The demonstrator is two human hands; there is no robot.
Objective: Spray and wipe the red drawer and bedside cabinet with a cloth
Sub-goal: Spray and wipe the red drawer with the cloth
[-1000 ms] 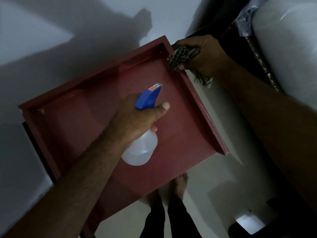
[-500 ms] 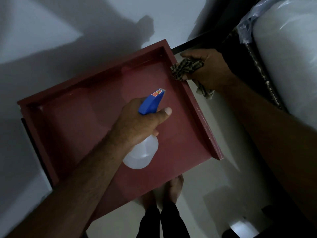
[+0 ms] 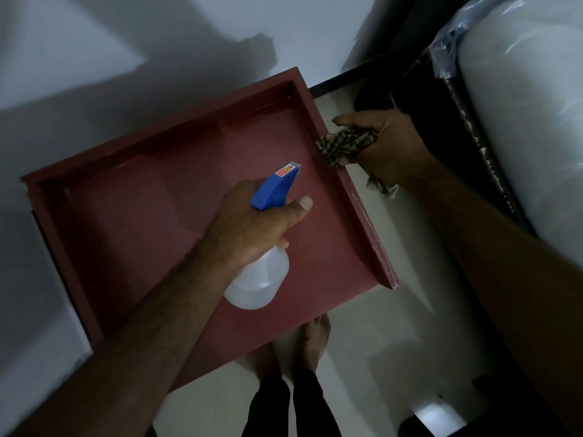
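Spray bottle [image 3: 259,283] over the red drawer [image 3: 148,216], cloth [image 3: 342,147] at its right wall
The left hand [image 3: 252,230] has its fingers curled round the bottle's neck, thumb beside the blue nozzle, which points across the drawer's inside. The right hand [image 3: 389,145] grips the bunched patterned cloth, touching the drawer's right wall, above the pale floor [image 3: 378,326] and bare feet [image 3: 315,342]

Left hand [image 3: 252,228] holding spray bottle [image 3: 262,272] over red drawer [image 3: 151,197], right hand [image 3: 385,143] pressing cloth [image 3: 340,146] on its rim

Bare, hairy forearms [image 3: 164,326]; black trousers [image 3: 271,408]; bare feet [image 3: 316,340].
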